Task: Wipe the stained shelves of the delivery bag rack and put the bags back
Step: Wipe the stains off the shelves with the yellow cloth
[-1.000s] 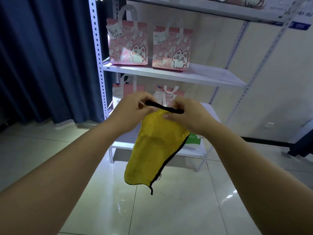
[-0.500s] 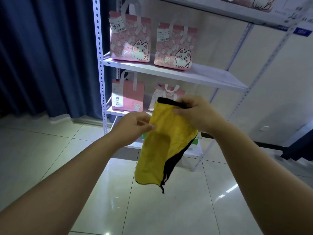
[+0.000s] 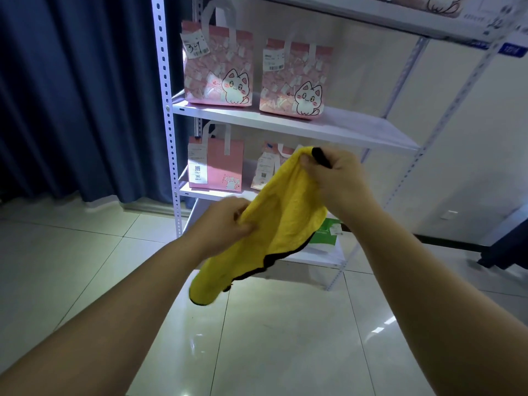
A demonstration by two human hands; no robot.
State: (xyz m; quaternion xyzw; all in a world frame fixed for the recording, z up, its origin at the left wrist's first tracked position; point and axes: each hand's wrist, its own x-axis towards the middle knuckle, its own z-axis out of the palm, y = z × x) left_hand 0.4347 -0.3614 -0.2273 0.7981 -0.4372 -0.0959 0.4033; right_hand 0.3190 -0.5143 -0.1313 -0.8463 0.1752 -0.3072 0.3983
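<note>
1. My right hand (image 3: pixel 340 181) pinches the top corner of the yellow, black-edged microfibre cloth (image 3: pixel 285 212); my left hand (image 3: pixel 225 224) grips its 9 o'clock edge, I judge to spread it for wiping.
2. Pink cat-print tote bags (image 3: pixel 218 67) occupy the white metal shelf (image 3: pixel 365 130) at 12 o'clock.

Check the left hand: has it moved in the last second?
Yes. The left hand dropped from in front of the lower pink bag to below its shelf, now gripping the cloth midway.

- Bare left hand (image 3: pixel 221 224) with smooth, rounded knuckles.
- Bare right hand (image 3: pixel 341 181) with a short, trimmed thumbnail.
- Left forearm (image 3: pixel 120 315) and right forearm (image 3: pixel 434 295), both bare and smooth along their whole visible length.
</note>
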